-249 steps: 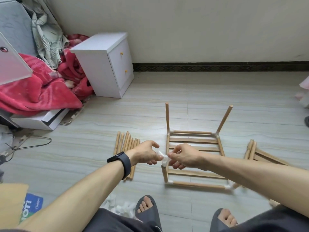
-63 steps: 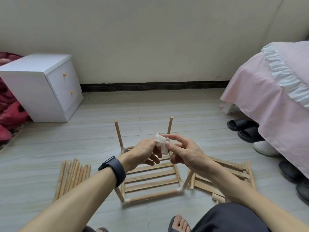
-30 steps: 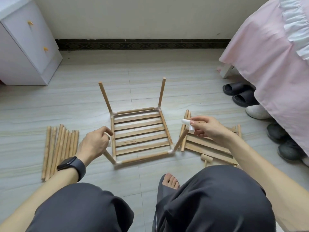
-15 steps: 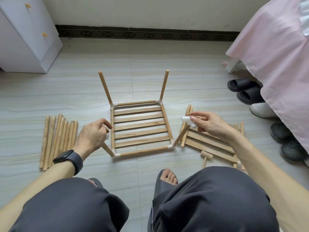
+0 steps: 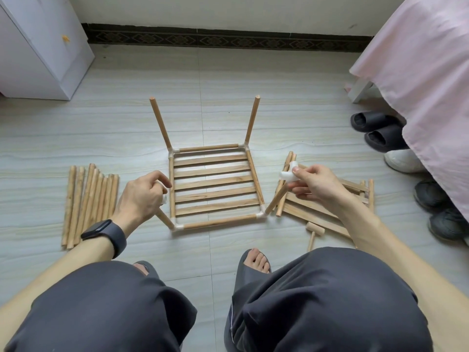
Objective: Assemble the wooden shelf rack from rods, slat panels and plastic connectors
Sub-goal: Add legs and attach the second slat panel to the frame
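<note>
One wooden mallet point(image 5: 314, 231) lies nearest you. Your left hand point(image 5: 142, 196) is clenched round the top of the near-left post point(image 5: 163, 219). Your right hand point(image 5: 316, 185) pinches one white plastic connector point(image 5: 289, 174) just above the tip of the near-right post point(image 5: 275, 200) (barely shifted from half a second ago). The slatted frame point(image 5: 215, 182) carries four posts. Loose rods point(image 5: 88, 204) lie to its left and spare slat panels point(image 5: 302, 205) to its right.
</note>
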### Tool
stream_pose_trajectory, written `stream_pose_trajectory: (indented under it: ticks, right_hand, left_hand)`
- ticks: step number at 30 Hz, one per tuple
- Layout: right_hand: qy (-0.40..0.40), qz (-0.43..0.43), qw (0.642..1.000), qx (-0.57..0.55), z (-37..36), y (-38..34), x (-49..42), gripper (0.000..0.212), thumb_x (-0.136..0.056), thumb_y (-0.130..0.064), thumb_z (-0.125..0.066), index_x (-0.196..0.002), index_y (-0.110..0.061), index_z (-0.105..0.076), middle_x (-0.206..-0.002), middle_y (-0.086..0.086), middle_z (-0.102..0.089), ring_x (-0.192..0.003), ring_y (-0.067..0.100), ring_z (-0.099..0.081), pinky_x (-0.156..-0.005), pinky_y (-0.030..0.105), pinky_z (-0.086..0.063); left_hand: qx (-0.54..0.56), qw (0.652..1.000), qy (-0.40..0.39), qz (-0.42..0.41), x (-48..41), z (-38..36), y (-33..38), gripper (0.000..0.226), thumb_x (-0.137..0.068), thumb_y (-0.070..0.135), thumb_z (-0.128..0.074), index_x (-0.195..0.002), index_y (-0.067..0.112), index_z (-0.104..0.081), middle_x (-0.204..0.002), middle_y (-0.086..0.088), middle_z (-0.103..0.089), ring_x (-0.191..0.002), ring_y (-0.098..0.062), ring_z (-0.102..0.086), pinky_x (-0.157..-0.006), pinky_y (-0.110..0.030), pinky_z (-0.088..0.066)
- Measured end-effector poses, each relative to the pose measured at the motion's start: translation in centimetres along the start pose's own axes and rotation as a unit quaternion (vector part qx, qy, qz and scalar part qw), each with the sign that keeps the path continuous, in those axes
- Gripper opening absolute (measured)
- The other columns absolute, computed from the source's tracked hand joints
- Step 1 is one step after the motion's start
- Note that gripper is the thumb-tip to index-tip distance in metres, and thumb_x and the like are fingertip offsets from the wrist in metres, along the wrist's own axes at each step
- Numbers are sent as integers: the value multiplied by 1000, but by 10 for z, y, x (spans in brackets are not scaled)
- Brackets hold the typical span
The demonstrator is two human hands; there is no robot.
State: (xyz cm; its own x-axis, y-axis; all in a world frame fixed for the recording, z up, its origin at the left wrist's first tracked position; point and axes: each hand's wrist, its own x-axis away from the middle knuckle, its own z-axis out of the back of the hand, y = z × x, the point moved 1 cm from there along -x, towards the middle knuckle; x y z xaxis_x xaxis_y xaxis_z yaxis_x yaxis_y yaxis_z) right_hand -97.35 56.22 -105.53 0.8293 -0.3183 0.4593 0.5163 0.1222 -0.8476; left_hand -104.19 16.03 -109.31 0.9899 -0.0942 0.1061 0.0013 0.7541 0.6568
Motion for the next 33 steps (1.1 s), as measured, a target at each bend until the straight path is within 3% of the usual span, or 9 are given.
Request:
stream_pose_trajectory:
  ticks: [10, 14, 18, 21, 24, 27, 29, 31, 33]
  right_hand:
    - [-64, -28, 998, -11, -4, 4, -1, 32, -103, -45, -55, -107, -17, -70, -80, 4, -72, -56, 12, -62, -53, 27, -55]
    - [-81, -9, 992, 94, 5, 9, 1, 36, -103, -53, -44, -116, -30, -69, -103, -3, -69, -89, 14, -65, -82, 38, -57]
    - [-69, 31, 992, 99, -5, 11, 3, 45, -107, -48, -35, -141, -24, -54, -115, -14, -63, -116, 6, -56, -103, 35, -42]
    - [-65, 53, 994, 73, -16, 19, 6, 43, -109, -42, -32, -130, -17, -60, -125, 5, -63, -119, 13, -55, -96, 28, -39]
    - [-68, 73, 993, 67, -14, 30, 5, 43, -110, -40, -32, -126, -16, -64, -131, 13, -63, -126, 25, -56, -109, 39, -41]
    - [-53, 59, 996, 26, -13, 33, 4, 36, -110, -38, -36, -113, -27, -70, -128, 9, -66, -126, 29, -56, -105, 40, -42]
    - [-41, 50, 998, 3, -17, 29, 1, 38, -109, -38, -37, -107, -24, -72, -124, 12, -68, -124, 34, -57, -102, 42, -42]
    - [-39, 39, 998, -18, -24, 21, -1, 50, -101, -54, -37, -106, -19, -73, -118, 12, -72, -119, 35, -60, -97, 42, -42]
    - [-35, 24, 999, -30, -32, 14, -4, 69, -86, -75, -42, -103, -15, -71, -108, 9, -77, -112, 32, -63, -101, 47, -42]
  left_hand:
    - [14, 1000, 1, -3, 1, -1, 1, 34, -81, 25, -33, -79, 36, -65, -78, 11, -70, -66, -7, -69, -54, -25, -47]
    - [20, 1000, -1, -7, 0, 1, 3, 35, -82, 23, -33, -79, 35, -66, -79, 12, -71, -65, -7, -69, -52, -24, -48]
    - [26, 1000, -2, -2, -2, 0, 5, 36, -85, 20, -34, -79, 34, -66, -80, 11, -71, -67, -7, -69, -50, -21, -45]
    - [39, 999, -8, 9, 1, 2, 7, 36, -85, 19, -34, -80, 34, -66, -81, 8, -71, -69, -11, -70, -52, -26, -48]
    - [106, 994, -13, 17, 4, 6, 10, 30, -93, 19, -38, -94, 32, -65, -89, 0, -73, -76, -22, -71, -65, -37, -55]
    - [325, 938, 5, 118, 9, 9, 14, 26, -106, 28, -38, -117, 15, -58, -108, -23, -70, -81, -33, -70, -73, -42, -55]
    - [387, 907, 33, 163, 14, 9, 11, 39, -107, 37, -36, -119, 8, -59, -107, -24, -71, -97, -40, -68, -89, -51, -51]
    - [386, 908, 35, 160, 20, 8, 8, 51, -102, 49, -39, -113, 7, -65, -98, -18, -75, -104, -39, -67, -97, -52, -46]
    - [347, 927, 23, 141, 22, 8, 10, 54, -91, 56, -46, -103, 8, -67, -89, -10, -77, -96, -30, -70, -90, -45, -48]
